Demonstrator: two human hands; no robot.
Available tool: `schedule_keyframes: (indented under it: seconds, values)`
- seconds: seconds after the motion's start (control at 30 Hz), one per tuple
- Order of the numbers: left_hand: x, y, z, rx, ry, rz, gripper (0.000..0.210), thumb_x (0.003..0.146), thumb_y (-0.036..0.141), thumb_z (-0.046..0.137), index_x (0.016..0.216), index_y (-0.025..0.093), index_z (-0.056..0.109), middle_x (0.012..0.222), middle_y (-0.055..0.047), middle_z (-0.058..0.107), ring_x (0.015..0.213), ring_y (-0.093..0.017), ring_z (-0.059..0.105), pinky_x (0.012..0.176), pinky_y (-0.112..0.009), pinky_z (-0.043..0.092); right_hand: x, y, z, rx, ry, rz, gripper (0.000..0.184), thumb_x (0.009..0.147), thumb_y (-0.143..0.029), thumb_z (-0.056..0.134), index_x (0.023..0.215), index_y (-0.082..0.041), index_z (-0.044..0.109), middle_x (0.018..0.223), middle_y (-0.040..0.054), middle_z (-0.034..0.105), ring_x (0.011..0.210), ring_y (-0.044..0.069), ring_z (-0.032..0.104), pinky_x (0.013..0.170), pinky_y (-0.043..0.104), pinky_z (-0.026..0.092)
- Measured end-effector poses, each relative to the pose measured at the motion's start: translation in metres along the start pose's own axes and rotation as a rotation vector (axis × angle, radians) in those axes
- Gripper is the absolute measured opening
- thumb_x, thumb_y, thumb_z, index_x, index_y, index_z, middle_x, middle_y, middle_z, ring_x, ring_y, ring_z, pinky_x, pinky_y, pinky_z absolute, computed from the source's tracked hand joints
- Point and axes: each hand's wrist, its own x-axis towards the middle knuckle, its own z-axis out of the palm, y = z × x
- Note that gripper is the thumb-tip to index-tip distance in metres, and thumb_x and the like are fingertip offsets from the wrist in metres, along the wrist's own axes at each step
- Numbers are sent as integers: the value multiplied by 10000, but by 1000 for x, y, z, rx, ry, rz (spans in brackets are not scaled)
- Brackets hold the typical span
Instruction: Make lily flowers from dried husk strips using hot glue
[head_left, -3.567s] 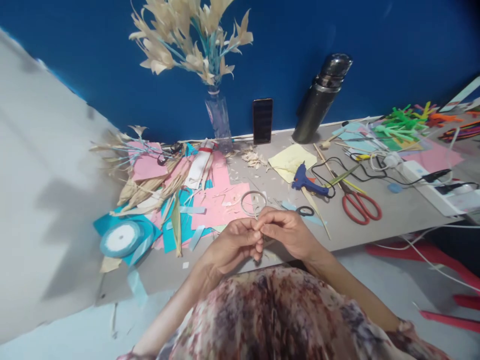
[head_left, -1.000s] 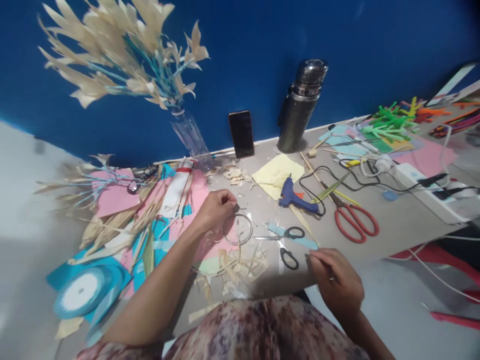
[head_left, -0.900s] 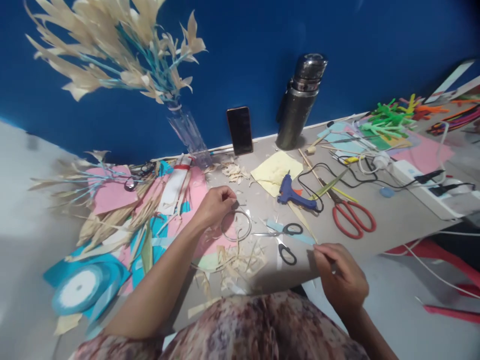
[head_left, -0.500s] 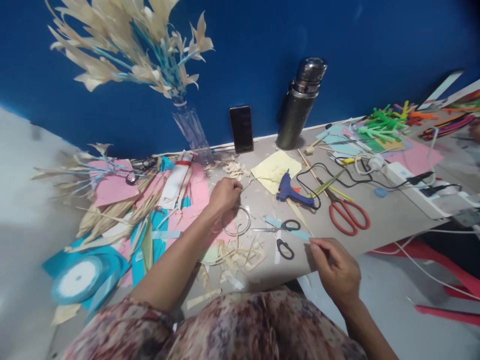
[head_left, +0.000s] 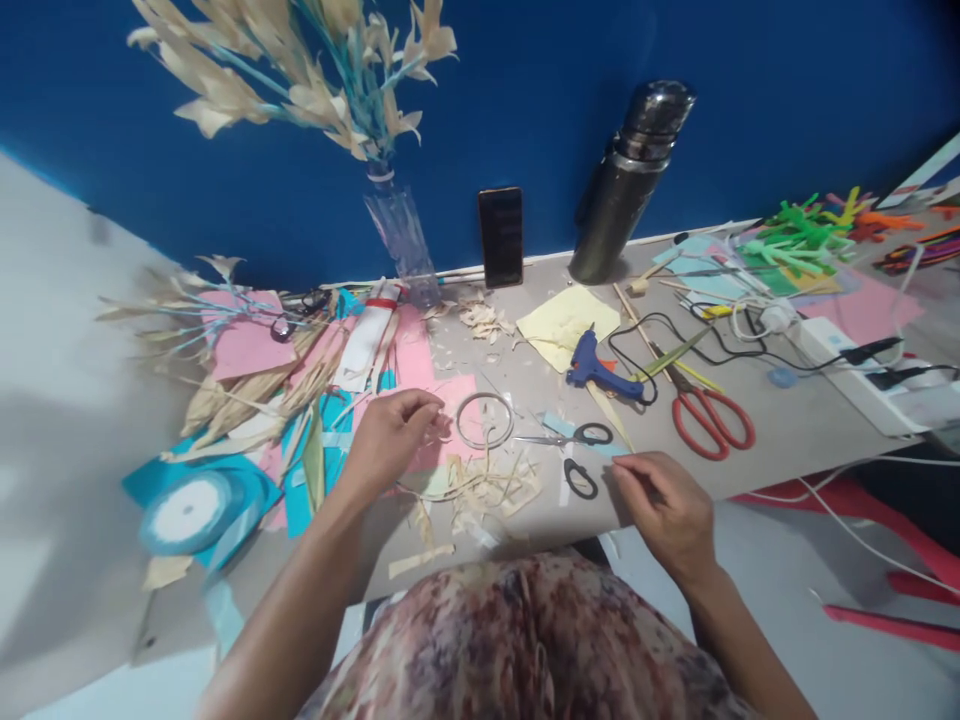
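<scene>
Many loose pale strips [head_left: 501, 488] on a bench [head_left: 795, 425], seemingly unused; pale flowers [head_left: 319, 104] in a clear bottle [head_left: 403, 235], apparently done. Left hand [head_left: 391, 432] near a grey ring [head_left: 459, 425], fingers curled; right hand [head_left: 667, 503] just beside black-handled scissors [head_left: 574, 440], fingers pinched; cannot tell whether grasping anything.

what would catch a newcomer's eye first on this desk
Probably the big cream flowers in a clear bottle, rising at the back left against the blue wall. Then perhaps the dark flask, farther right along that wall. Up front, black-handled scissors lie with handles spread between the left hand and right hand.
</scene>
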Motion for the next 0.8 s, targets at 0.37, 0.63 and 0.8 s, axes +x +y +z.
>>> schedule_keyframes:
  seconds: [0.37,0.63,0.8]
  values:
    - [-50,-2,38,121,-174,243,174,902,249,576,792,195,699,841,-60,709,844,-210,645,778,-315,472,8,-12,8,51,-179,-68,138,968,-245,605,898,-205,717,823,54,728,789,197,676,741,315,518]
    - [-43,12,74,660,-343,419,115,878,242,640,808,177,704,925,-124,644,948,-294,599,793,-398,459,8,-27,21,109,-210,-70,149,971,-233,582,904,-209,713,837,64,726,792,200,674,738,320,528]
    - [-38,6,64,221,-272,279,165,886,191,565,782,187,694,883,-81,673,860,-223,625,792,-332,467,15,-35,24,182,-227,-11,167,970,-253,573,899,-222,720,835,60,731,784,199,684,728,313,529]
